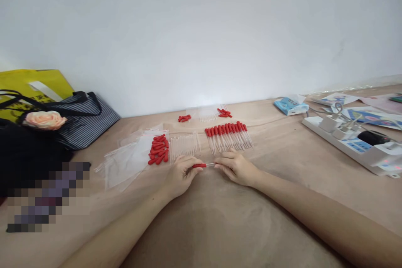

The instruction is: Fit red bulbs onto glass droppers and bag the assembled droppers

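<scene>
My left hand [182, 175] pinches a red rubber bulb [199, 166] near the middle of the table. A clear thin tube [210, 165] runs from the bulb to my right hand [235, 167], whose fingers are closed on its other end. Just beyond my left hand lie a pile of loose red bulbs [158, 150] and a row of clear tubes [185, 144]. Behind my right hand, several droppers with red bulbs [226, 130] lie side by side, tips toward me.
Clear plastic bags [125, 163] lie left of the loose bulbs. Farther back are two small red bulb groups [184, 118] [225, 113]. A power strip [351, 144] and tissue pack [290, 106] are right; a striped bag [84, 121] is left.
</scene>
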`<state>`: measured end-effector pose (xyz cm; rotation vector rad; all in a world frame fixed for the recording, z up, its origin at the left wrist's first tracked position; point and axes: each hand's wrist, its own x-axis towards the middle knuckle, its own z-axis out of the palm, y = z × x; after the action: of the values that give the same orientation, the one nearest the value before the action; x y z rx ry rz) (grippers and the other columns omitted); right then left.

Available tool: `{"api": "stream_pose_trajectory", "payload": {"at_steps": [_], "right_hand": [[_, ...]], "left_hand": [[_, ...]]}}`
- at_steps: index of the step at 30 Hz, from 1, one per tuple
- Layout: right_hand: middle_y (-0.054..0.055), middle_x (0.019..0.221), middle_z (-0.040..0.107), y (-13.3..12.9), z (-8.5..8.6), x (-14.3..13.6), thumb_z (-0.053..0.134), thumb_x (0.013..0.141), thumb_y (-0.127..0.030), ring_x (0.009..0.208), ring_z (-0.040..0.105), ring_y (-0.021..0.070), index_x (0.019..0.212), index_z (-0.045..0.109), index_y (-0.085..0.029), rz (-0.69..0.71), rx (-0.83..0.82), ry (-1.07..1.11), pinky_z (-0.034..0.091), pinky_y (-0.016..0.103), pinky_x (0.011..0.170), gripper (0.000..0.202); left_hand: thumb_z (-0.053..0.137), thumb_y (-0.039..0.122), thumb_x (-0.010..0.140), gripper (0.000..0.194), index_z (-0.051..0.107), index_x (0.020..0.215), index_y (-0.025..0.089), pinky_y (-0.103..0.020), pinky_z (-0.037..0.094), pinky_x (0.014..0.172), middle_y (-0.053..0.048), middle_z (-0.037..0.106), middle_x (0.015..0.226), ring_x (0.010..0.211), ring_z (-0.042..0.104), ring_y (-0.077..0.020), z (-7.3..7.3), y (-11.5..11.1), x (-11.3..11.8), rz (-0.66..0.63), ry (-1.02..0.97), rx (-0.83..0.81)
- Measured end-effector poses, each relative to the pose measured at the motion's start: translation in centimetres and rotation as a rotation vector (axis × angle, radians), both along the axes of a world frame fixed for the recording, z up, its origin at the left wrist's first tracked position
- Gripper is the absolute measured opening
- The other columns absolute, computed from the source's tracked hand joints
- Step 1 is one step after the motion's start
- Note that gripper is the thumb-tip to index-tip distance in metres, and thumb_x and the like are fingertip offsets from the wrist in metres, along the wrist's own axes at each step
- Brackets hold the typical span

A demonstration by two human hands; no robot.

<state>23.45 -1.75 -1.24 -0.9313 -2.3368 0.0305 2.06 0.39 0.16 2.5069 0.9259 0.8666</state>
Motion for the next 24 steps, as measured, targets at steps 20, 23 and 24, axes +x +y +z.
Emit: {"api": "stream_pose_trajectory", "payload": {"at_steps": [20, 23, 24], "right_hand": [[0.01, 0.089, 0.064, 6.6, 3.0, -5.9, 0.044, 0.078, -0.021, 0.084, 0.06, 0.0205, 0.1, 0.052, -0.017, -0.742, -0.412, -0.021, 0.041, 0.028, 0.067, 0.024], [0.012, 0.09, 0.064, 7.1, 2.8, -6.8, 0.045, 0.077, -0.022, 0.084, 0.061, 0.0229, 0.098, 0.052, -0.016, -0.774, -0.41, -0.056, 0.042, 0.03, 0.066, 0.023], [0.012, 0.089, 0.064, 7.1, 2.7, -7.0, 0.046, 0.077, -0.022, 0.083, 0.061, 0.0231, 0.098, 0.053, -0.016, -0.777, -0.411, -0.07, 0.042, 0.031, 0.066, 0.023]], "left_hand": [[0.053, 0.025, 0.074, 0.008, 0.057, 0.076, 0.018, -0.03, 0.036, 0.066, -0.001, 0.056, 0.068, 0.069, 0.051, -0.0166, -0.4, 0.8, -0.9, 0.466, -0.011, 0.205], [0.052, 0.023, 0.075, 0.007, 0.058, 0.073, 0.019, -0.03, 0.034, 0.066, 0.0, 0.058, 0.068, 0.07, 0.051, -0.0168, -0.4, 0.7, -0.9, 0.45, -0.003, 0.176], [0.053, 0.023, 0.075, 0.007, 0.058, 0.073, 0.019, -0.03, 0.034, 0.066, 0.0, 0.058, 0.069, 0.07, 0.051, -0.0168, -0.5, 0.7, -0.9, 0.448, -0.002, 0.164]]}}
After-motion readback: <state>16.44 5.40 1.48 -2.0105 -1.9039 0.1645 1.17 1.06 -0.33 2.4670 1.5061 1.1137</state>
